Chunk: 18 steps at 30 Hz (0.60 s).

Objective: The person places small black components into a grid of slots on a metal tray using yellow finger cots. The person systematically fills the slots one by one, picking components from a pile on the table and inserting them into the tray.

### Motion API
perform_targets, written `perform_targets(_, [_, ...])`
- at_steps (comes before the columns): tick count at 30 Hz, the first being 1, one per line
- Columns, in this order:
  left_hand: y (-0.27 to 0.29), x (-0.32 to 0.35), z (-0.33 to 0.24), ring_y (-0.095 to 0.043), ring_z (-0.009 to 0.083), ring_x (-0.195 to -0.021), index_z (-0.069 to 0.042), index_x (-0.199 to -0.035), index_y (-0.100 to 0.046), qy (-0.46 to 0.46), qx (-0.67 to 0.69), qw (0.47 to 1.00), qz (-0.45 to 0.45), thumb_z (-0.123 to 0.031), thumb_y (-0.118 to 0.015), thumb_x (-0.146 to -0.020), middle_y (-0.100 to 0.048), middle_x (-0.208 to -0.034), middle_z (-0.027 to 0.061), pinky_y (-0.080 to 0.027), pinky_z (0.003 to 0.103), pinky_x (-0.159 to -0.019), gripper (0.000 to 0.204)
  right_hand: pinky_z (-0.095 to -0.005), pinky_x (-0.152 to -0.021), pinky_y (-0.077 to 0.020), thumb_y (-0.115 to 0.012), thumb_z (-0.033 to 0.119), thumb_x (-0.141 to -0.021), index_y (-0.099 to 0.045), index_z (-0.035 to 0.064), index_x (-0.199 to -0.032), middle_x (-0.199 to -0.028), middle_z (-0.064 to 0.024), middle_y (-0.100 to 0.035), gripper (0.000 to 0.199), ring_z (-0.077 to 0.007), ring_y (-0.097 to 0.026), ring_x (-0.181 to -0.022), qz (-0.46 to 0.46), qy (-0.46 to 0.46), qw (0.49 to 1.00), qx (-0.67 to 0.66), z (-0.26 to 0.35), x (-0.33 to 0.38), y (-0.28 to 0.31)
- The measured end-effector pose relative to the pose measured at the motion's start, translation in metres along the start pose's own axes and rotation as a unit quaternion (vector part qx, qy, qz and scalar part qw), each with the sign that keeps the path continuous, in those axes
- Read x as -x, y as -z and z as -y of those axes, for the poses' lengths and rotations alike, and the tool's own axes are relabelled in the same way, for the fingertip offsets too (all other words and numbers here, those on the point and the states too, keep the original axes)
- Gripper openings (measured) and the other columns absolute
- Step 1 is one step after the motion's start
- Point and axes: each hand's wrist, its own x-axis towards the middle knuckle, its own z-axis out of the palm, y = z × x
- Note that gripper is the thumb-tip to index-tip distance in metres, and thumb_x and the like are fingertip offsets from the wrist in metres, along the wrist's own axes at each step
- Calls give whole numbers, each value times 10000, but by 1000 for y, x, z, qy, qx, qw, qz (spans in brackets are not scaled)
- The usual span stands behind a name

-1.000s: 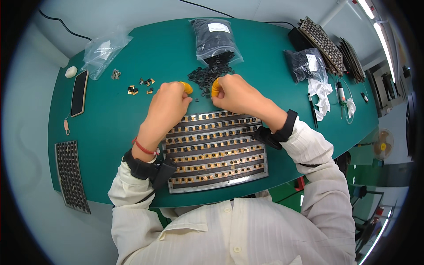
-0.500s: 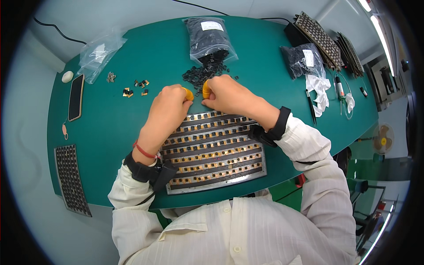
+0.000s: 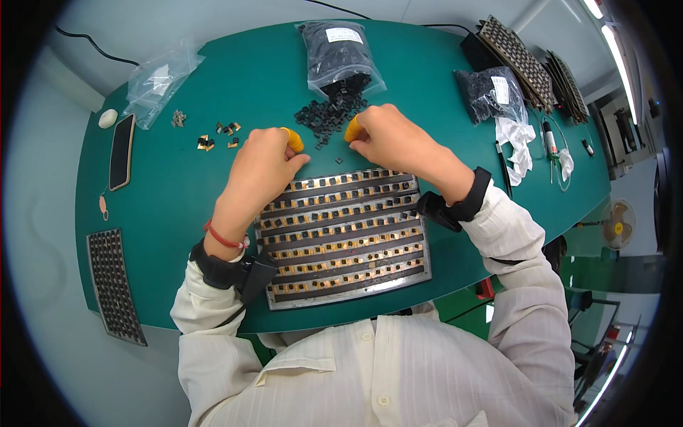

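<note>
So, left hand and right hand either side of a heap of black parts.
Both curled, honestly can't tell if they're pinching anything; heap's on the green table, just past the far edge of the metal-rimmed tray.

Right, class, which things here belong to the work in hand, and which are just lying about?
Likely in the work:
tray with rows of parts
loose black parts
open bag behind them
yellow finger covers on left hand and right hand

Apparently just lying about:
phone
white rounded object
crumpled white tissue
</note>
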Motion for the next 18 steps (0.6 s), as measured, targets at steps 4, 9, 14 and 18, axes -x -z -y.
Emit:
perform_targets(4, [-7,2,-1,-697,351,-734,33,-853,-720,-6,-41,999,-9,-103,-752,-796,-703,-780,192,-560,409,-680,151,-362,-715,-568,-721,67,-814,-732,-35,-995,-866,-213,-721,209,-308,-716,-768,39,-6,999,8,8,5,3])
perform_targets(9, [-13,1,1,-690,361,-735,28,-821,-714,-11,-60,998,-23,-110,-742,-777,-697,-775,190,-560,419,-683,147,-424,-723,-562,-715,56,-802,-715,-43,-891,-827,-230,-701,133,-365,-703,-796,58,-9,997,-48,12,5,-10])
perform_targets(14, [-5,3,-4,-683,252,-672,48,-848,-727,-15,-51,998,-16,-103,-751,-776,-691,-719,143,-543,330,-646,169,-378,-687,-556,-746,79,-787,-713,-45,-939,-792,-179,-711,199,-304,-710,-733,15,24,999,17,9,3,-24])
perform_targets(18, [16,15,-10,-664,221,-675,48,-845,-722,-37,-26,999,-11,-98,-746,-779,-679,-721,137,-533,305,-654,162,-381,-681,-552,-749,80,-782,-715,-37,-934,-786,-175,-708,194,-300,-707,-724,15,48,999,-6,7,3,-23])
